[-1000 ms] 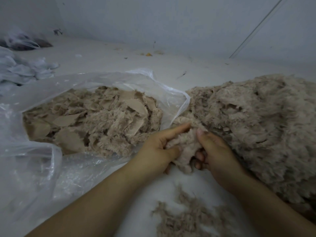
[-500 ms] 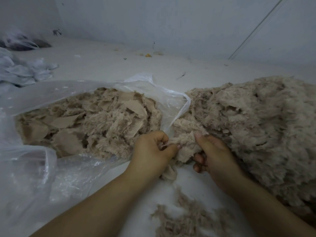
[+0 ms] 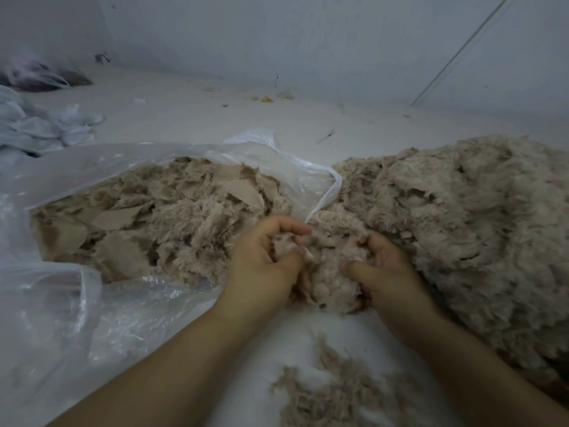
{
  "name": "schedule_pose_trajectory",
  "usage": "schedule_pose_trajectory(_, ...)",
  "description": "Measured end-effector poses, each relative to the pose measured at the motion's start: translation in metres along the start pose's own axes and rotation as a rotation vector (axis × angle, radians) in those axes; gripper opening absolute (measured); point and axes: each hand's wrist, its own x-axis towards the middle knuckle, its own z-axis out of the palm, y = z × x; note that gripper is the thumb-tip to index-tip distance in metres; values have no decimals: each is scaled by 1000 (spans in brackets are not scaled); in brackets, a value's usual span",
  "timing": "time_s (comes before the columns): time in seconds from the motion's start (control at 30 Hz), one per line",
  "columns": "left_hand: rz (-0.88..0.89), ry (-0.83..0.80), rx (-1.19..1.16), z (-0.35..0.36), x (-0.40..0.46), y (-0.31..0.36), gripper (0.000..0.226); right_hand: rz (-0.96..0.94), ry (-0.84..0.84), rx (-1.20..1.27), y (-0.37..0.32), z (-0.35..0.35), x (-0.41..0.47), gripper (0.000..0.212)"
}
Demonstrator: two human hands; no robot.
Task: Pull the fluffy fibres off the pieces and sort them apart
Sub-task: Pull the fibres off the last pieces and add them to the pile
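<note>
Bag [image 3: 61, 303] of pieces [image 3: 160, 220] left, fluffy heap [image 3: 462, 226] right.

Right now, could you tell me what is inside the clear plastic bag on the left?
The plastic bag holds beige fabric scraps, some fluffy, some showing smooth backing. Whatever lies beneath that top layer is covered.

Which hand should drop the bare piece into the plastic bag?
Probably the left hand: it pinches the piece and sits right beside the plastic bag. The right hand grips fluff, farther away.

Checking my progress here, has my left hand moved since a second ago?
Yes. The left hand has curled shut on the fluffy piece; its forefinger, earlier stretched toward the big pile, is now pulled back near the bag's edge.
</note>
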Motion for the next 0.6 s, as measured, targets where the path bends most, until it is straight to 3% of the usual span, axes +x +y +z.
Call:
schedule_pose_trajectory(0.13,-53,-135,-250,9,-4,5,36,-24,-42,36,-2,-2,-3,20)
schedule_pose_trajectory(0.3,-74,-315,-469,9,-3,10,64,41,-141,30,-6,-5,-6,18)
schedule_pose_trajectory(0.43,-91,-332,-384,14,-5,9,68,51,-167,64,-9,-7,-8,25)
schedule_pose_trajectory(0.5,-119,-271,-317,16,-5,9,60,23,-202,42,-10,-6,-9,14)
schedule_pose_trajectory(0.6,-128,-209,-221,17,-6,10,37,-13,-218,-7,-8,-5,-9,14)
